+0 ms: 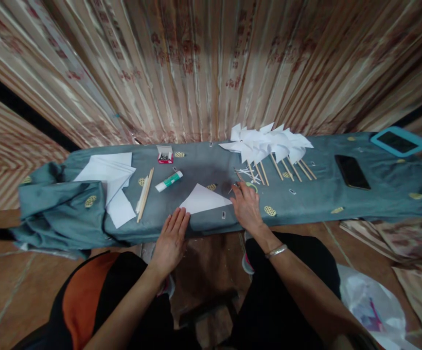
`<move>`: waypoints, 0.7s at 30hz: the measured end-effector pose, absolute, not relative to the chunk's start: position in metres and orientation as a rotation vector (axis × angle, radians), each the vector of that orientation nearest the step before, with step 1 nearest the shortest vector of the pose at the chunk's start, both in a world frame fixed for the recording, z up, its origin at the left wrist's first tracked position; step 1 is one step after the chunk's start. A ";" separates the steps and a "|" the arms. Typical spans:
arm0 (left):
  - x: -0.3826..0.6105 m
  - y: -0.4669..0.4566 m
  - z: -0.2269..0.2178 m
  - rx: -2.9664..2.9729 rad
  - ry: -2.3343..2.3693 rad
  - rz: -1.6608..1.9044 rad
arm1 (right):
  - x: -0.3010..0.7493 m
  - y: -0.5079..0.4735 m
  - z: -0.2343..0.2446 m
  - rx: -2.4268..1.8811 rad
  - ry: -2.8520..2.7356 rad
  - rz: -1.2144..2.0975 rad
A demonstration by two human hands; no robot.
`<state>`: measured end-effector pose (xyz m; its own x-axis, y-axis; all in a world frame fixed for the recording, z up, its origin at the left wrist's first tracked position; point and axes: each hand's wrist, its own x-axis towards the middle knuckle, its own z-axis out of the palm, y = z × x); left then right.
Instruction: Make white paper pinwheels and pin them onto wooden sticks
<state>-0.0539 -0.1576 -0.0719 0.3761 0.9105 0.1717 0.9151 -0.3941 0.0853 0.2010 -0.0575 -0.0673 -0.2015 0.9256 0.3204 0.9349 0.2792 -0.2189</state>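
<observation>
A white sheet of paper folded into a triangle (204, 200) lies on the cloth-covered surface in front of me. My left hand (172, 233) rests at its lower left corner, fingers stretched out flat. Just past its right corner, the fingers of my right hand (246, 204) close over a pair of scissors with a light green handle (252, 186). The hand partly covers the scissors. Beyond them is a small heap of thin white sticks (246, 174). A glue stick (169, 181) with a green label lies behind the folded paper.
Several white paper pinwheels (269, 142) on wooden sticks lie at the back right. Loose sticks (145, 195) and white paper sheets (103, 166) are left. A small red box (165, 155) stands behind the glue. Farther right lie a phone (352, 172) and a blue-framed tablet (399, 141).
</observation>
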 end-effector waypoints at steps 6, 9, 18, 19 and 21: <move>-0.053 -0.158 -0.074 -2.558 -1.714 -0.300 | 0.189 -0.060 -0.058 -1.462 -2.259 -0.148; -0.051 -0.158 -0.074 -2.540 -1.708 -0.291 | 0.179 -0.064 -0.050 -1.307 -2.355 -0.152; -0.047 -0.160 -0.077 -2.502 -1.736 -0.328 | 0.172 -0.078 -0.031 -1.255 -2.205 -0.138; -0.047 -0.160 -0.077 -2.499 -1.737 -0.326 | 0.164 -0.083 -0.034 -1.175 -2.267 -0.107; -0.047 -0.160 -0.078 -2.497 -1.735 -0.318 | 0.147 -0.094 -0.042 -1.010 -2.441 -0.030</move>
